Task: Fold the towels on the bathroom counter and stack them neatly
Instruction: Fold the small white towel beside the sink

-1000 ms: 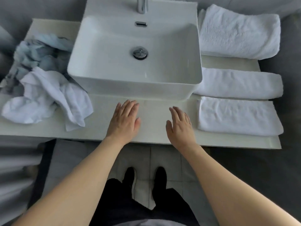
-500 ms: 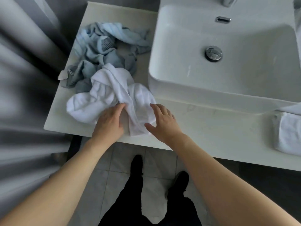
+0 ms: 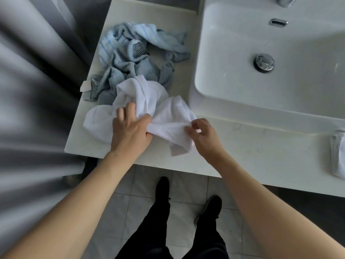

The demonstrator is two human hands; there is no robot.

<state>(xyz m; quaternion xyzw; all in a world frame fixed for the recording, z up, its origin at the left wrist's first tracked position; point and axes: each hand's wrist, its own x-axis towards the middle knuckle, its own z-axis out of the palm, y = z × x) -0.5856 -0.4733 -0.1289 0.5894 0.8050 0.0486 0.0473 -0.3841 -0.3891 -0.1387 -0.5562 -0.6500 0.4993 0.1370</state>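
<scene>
Left hand (image 3: 130, 131) bunches the crumpled white towel (image 3: 149, 109) in curled fingers while right hand (image 3: 203, 135) pinches its near-right edge, likely hunting a corner to spread it on the counter (image 3: 252, 150), left of the sink (image 3: 270, 62), blue-grey towels (image 3: 134, 58) heaped beyond.

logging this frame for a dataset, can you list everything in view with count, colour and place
white towel: 1, white, crumpled at counter's front left
blue towels: crumpled heap, count unclear, light blue and grey-blue, behind the white towel
folded towel: 1 partly seen, white, right edge
counter: 1, off-white
sink: 1, white, right of the heap
drain plug: 1, chrome, in sink
floor tiles: grey, below
shoes: 2, black, on floor
left hand: grips white towel
right hand: pinches its edge
</scene>
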